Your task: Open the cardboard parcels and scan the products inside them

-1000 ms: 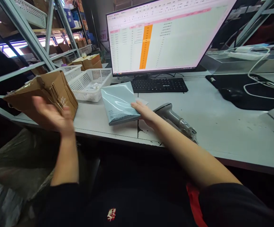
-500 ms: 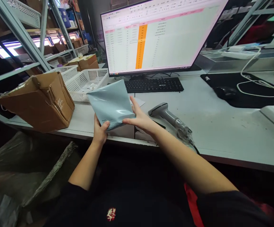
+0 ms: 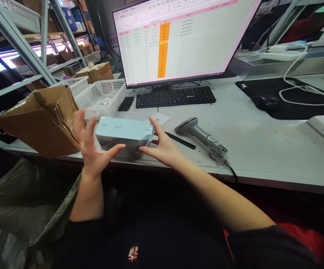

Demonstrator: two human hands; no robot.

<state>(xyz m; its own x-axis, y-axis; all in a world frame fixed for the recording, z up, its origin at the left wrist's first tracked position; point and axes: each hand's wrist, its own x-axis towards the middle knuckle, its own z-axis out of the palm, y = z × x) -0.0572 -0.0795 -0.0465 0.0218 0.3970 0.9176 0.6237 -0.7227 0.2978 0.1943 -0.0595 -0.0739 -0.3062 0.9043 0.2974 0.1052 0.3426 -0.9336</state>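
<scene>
A glossy light-blue box (image 3: pixel 125 129) is held just over the front edge of the desk, its pale top lit and its front side in shadow. My right hand (image 3: pixel 163 145) grips the box's right end, thumb in front and fingers behind. At the box's left end, my left hand (image 3: pixel 93 145) has its fingers spread and slightly blurred; its thumb reaches in front of the box. Whether the left thumb touches it I cannot tell. To the right of my right hand lie a black pen (image 3: pixel 180 140) and a grey barcode scanner (image 3: pixel 201 136). A white paper (image 3: pixel 162 118) lies behind the box.
An opened cardboard box (image 3: pixel 39 121) stands at the left, with white perforated baskets (image 3: pixel 103 99) behind it. A black phone (image 3: pixel 126 104), a keyboard (image 3: pixel 175 97) and a monitor (image 3: pixel 184 41) are at the back. On the right, a cable crosses a mouse pad (image 3: pixel 287 106).
The light-blue box has been turned and lowered from its tilted pose, uncovering the phone and pen. My left hand has let go and spread its fingers; my right hand still grips the box.
</scene>
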